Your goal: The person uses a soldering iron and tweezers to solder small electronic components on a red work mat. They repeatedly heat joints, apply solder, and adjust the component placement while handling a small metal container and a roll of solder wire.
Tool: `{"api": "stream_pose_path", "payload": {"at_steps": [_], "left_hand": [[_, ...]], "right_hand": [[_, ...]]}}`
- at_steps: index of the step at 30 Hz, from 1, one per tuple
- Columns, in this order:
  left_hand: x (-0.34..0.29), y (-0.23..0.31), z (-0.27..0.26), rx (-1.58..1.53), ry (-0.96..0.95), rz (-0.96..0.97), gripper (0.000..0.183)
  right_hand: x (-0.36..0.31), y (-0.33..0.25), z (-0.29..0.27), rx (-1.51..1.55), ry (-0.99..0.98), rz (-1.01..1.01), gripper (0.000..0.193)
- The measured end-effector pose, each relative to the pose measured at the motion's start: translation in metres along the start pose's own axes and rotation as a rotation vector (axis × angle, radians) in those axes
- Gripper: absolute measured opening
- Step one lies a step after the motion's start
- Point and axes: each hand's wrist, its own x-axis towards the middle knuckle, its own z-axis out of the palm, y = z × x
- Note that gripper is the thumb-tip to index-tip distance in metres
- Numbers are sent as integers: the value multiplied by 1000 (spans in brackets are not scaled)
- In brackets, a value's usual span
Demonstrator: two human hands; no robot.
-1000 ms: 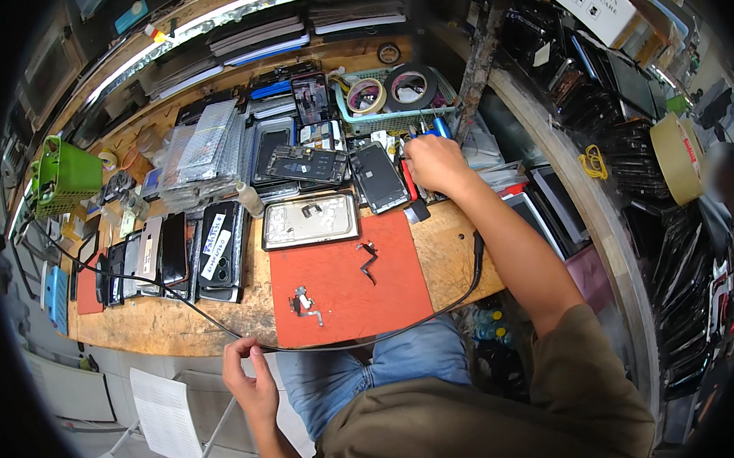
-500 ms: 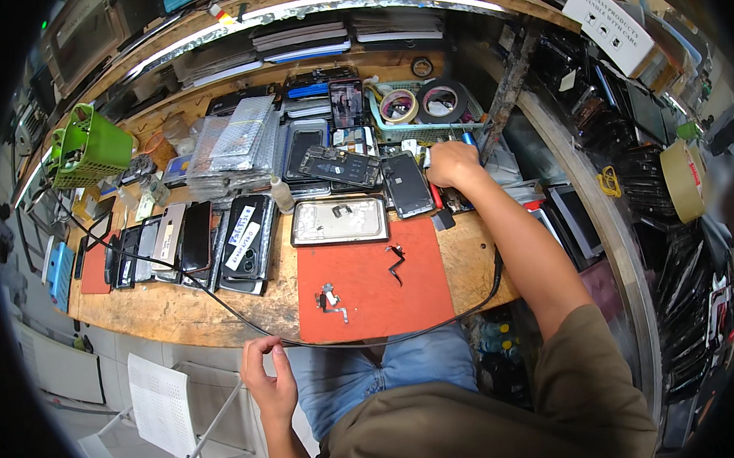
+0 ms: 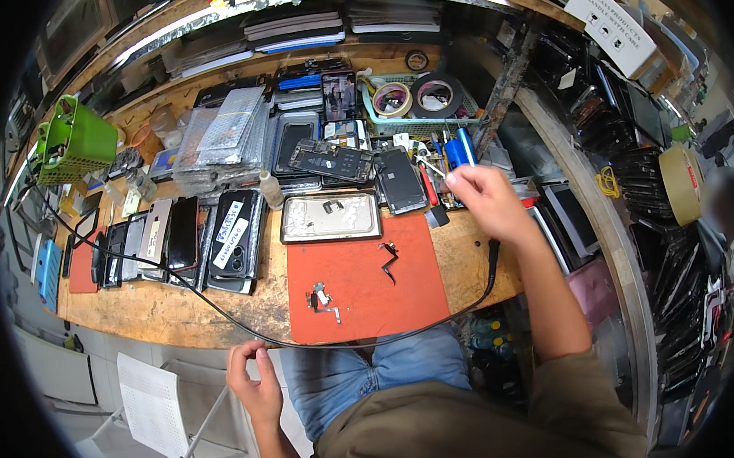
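right hand: right of centre. fingers narrow, pinching a slim tool near one end; its free end points up and left. the grip presumably leaves the tip in sight. tool looks thin, straight and pale, metal by its shine (exact kind too small to tell). a blue cylinder and a red handle lie near the hand, probably kept there for easy reach.

left hand: lower left of centre, at the bench's near edge. fingers bent, thumb close to forefinger, no object visible in it; whether the tips touch the black cable, cannot tell. cable sags along the near edge, perhaps to keep the work surface free.

orange mat, centre: small parts lie well apart from a dark bent strip, likely to avoid mixing. phone shell sits at the mat's far edge, silvery inside, dark-rimmed.
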Motion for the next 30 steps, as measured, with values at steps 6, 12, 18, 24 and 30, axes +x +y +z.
{"api": "stream_pose_path", "payload": {"at_steps": [6,12,18,24,30], "left_hand": [[14,37,41,-385,-116,-62,10],[21,87,64,-770,-331,-189,16],[21,90,77,-1058,-338,-355,25],[16,77,87,-1237,-349,-518,16],[19,72,97,-1384,-290,-708,13]], "right_hand": [[-79,-36,41,693,-247,70,34],[-109,-53,88,918,-256,40,15],[-125,-59,105,467,-105,-224,7],[-128,-61,115,167,99,-509,17],[-140,-55,112,495,14,-365,27]]}}
